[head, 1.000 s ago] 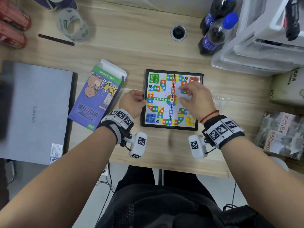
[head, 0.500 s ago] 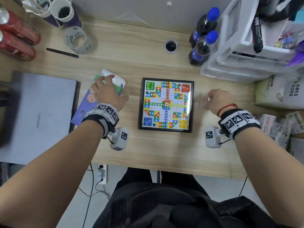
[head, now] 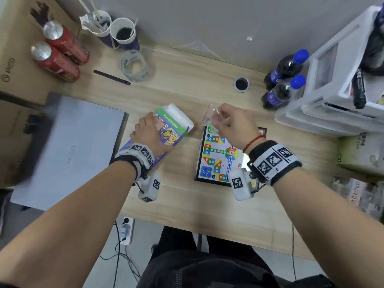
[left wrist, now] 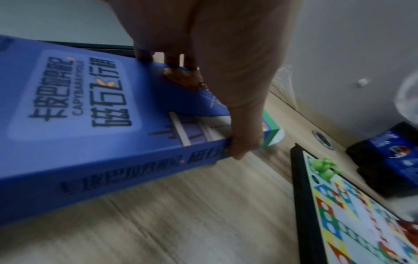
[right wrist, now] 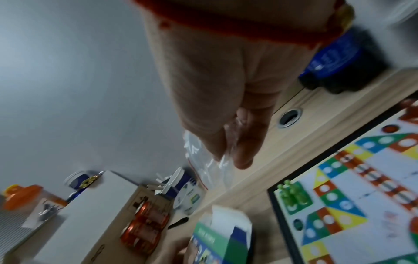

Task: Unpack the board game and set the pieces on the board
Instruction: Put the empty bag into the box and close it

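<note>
My left hand [head: 150,135] grips the box [left wrist: 95,114] across its width, thumb on the near edge, open end tilted up, likely to receive the bag [right wrist: 210,171] pinched in my right hand [head: 232,123] above the board [head: 216,159]. Green pieces [right wrist: 291,194] stand in its corner.

The game box [head: 166,129] is blue-purple with a green end band and a cartoon picture. The board [head: 216,154] has a black frame and a white field patterned with red, yellow, green and blue squares and triangles, with green pieces [right wrist: 291,193] in one corner. The bag [right wrist: 203,160] is clear with a red strip.
</note>
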Demonstrator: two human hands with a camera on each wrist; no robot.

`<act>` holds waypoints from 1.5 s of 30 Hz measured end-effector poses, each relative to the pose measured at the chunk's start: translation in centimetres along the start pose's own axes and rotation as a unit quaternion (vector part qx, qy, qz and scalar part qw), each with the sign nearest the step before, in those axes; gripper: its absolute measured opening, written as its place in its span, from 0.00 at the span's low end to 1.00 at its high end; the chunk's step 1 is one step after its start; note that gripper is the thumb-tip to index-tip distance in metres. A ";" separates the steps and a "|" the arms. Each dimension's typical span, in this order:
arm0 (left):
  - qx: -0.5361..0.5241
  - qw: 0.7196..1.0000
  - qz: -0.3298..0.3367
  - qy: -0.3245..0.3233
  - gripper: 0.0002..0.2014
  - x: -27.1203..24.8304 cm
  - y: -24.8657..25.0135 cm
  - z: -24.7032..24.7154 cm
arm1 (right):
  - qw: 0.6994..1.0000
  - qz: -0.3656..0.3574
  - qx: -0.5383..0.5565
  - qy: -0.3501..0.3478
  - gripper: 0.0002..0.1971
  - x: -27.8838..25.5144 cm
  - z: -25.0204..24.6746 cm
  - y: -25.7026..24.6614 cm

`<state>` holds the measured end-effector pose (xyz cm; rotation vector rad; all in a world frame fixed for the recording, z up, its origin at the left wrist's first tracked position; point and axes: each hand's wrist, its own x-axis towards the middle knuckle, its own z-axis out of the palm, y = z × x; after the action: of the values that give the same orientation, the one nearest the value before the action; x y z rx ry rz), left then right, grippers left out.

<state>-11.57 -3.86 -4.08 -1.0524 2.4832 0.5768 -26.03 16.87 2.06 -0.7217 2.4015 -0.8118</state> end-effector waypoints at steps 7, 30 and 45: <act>-0.138 0.975 0.162 0.066 0.56 -2.7 2.6 -3.3 | 0.991 -0.082 -0.081 0.070 0.08 1.4 0.4 -6.9; -0.230 0.940 0.204 0.149 0.65 -9.7 8.9 -14.1 | 0.978 -0.172 -0.010 0.115 0.15 -4.1 -11.4 -14.6; -0.268 0.920 0.225 0.177 0.66 -11.4 9.3 -15.3 | 0.982 -0.095 0.154 -0.052 0.22 -6.4 -11.1 -16.2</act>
<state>-13.91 0.96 16.48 -0.7990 3.0001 1.3774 -22.80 14.15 22.24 -0.8509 2.0727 -1.1625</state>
